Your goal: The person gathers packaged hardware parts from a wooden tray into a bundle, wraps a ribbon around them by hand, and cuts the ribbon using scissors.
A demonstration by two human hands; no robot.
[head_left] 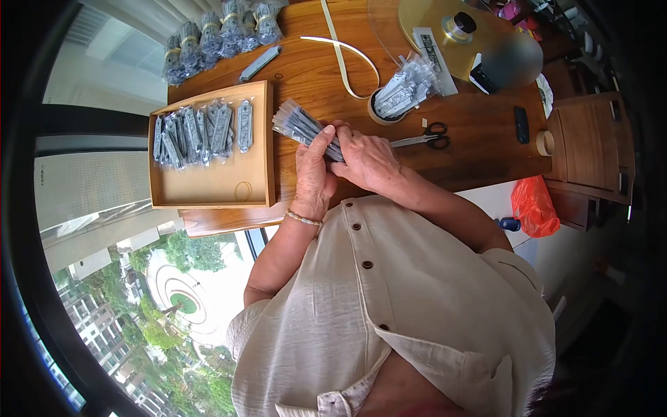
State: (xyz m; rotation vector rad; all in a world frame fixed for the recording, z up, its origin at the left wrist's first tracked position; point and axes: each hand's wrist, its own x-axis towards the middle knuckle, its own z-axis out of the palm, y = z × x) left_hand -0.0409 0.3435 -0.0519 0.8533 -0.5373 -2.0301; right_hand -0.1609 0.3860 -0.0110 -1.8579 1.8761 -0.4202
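Both hands meet in front of my shirt around a bundle of slim grey strips in clear plastic sleeves [297, 121]. My left hand [316, 163], with a beaded bracelet at the wrist, wraps the bundle with its thumb along the top. Closed on the near end is my right hand [368, 158], its fingers covering part of the strips. To the left, a shallow wooden tray [212, 191] holds several similar sleeved strips [198, 132] and a rubber band [242, 190]. Scissors [424, 138] lie just right of my right hand.
Several banded bundles [221, 31] stand at the back left, near a single sleeved strip [260, 63]. A round container [381, 115] is full of sleeved strips. A cream strap [340, 55], a tape roll [545, 143] and a dark device [521, 125] lie on the wooden table [479, 153].
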